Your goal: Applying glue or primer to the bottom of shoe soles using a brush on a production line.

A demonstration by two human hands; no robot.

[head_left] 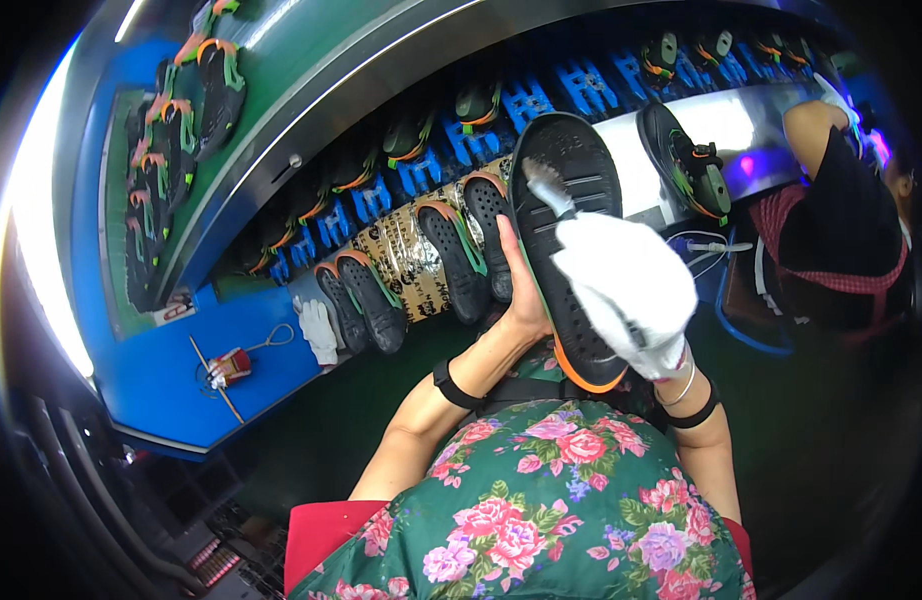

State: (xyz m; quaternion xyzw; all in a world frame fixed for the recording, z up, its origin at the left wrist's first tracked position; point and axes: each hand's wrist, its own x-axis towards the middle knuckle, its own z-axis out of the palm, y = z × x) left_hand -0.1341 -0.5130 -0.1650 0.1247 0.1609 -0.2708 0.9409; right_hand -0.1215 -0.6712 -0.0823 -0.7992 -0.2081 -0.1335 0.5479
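My bare left hand (522,292) is closed around the left edge of a large black shoe sole (566,150) with an orange rim at its near end. The sole stands tilted in front of me, its hollow, perforated inner face towards me. In my right hand (631,285), which wears a white glove, is a brush (549,192). Its pale bristle end lies over the upper part of the sole, slightly blurred; most of its handle is hidden by the glove. Left of my left hand, a black sole with green and orange edging (455,262) leans on the bench.
Another pair of soles (369,300) leans further left, beside a white glove (319,330). A blue table (161,375) bears a red pot with a stick. Beyond, shoes ride a line of blue holders (418,172). At right, a co-worker's arm (816,140) is near a shoe (681,160).
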